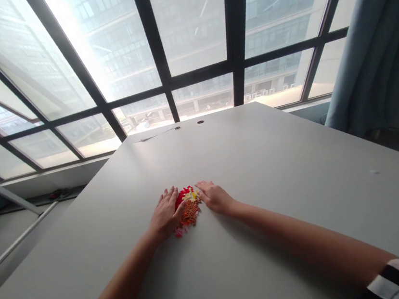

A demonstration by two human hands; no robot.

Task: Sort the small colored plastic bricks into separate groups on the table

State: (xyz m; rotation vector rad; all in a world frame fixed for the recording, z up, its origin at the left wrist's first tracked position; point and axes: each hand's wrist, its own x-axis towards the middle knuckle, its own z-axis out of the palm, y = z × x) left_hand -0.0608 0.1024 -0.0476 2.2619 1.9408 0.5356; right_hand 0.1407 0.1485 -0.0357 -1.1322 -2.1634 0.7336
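A small heap of loose plastic-looking pieces (191,209) in red, orange, cream, yellow and pink lies on the white table (236,150). They look like tiny building bricks, too small to make out surely. My left hand (166,214) rests against the heap's left side, fingers stretched forward and thumb over the orange pieces; its palm hides part of the heap. On the other side, my right hand (215,197) lies with its fingers extended, the tips touching or very near the cream and yellow pieces. Neither hand is closed around anything.
Two round cable holes (200,121) sit near the table's far edge. Beyond it stand tall framed windows (191,24). A blue-grey curtain (365,51) hangs at the right. Part of another white table (12,196) shows at the left, past the floor gap.
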